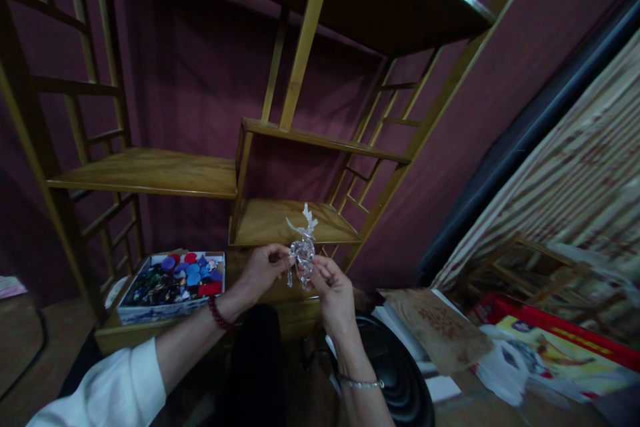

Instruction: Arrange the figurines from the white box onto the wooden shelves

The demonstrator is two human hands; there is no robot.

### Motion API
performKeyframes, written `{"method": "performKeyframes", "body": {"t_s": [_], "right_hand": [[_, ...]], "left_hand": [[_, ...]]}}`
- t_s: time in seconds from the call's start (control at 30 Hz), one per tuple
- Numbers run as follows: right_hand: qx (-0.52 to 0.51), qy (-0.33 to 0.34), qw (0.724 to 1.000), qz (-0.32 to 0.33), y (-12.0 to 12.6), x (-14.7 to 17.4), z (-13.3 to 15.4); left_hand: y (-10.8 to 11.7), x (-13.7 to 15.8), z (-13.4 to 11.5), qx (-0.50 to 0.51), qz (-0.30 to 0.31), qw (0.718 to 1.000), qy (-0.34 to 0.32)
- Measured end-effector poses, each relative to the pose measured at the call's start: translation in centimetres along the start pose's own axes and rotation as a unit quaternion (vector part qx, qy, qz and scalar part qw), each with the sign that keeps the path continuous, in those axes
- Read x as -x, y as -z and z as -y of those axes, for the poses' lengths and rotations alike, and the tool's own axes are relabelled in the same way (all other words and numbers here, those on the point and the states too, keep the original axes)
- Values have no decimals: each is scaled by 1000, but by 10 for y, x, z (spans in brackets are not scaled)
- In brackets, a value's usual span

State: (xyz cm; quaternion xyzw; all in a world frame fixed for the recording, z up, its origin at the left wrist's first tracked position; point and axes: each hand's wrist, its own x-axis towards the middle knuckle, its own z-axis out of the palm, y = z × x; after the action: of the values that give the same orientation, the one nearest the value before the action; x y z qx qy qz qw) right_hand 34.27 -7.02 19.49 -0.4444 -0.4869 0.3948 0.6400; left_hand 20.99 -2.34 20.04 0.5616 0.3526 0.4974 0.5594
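A clear glass-like deer figurine (303, 250) with branching antlers is held up between my two hands, in front of the wooden shelf unit. My left hand (263, 273) pinches its left side between thumb and fingers. On the other side, my right hand (334, 290) grips its lower right part with the fingertips. The figurine's antlers point upward, and part of its body is hidden behind my fingers. Behind it lies a low wooden shelf board (260, 220). Left of my left hand, a box (170, 310) full of small dark, blue and red items rests on the unit's bottom ledge.
Shelf boards at several heights include one at the left (150, 170) and one above the figurine (325, 140). A round black ribbed object (400, 373) stands at lower right. Past it are a brown paper bag (440, 327), a white plastic bag (505, 370) and a red-yellow box (565, 347).
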Motion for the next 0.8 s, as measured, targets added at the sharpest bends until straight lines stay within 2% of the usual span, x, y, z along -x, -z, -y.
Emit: {"method": "performKeyframes", "body": {"t_s": [0.2,0.8], "right_hand": [[-2,15,1000,9,9,-6,11],[-14,30,999,-27,36,-20,38]], "left_hand": [[-10,-3,-11,0,16,1000,-1],[-47,-22,-35,33,73,997,-20]]}}
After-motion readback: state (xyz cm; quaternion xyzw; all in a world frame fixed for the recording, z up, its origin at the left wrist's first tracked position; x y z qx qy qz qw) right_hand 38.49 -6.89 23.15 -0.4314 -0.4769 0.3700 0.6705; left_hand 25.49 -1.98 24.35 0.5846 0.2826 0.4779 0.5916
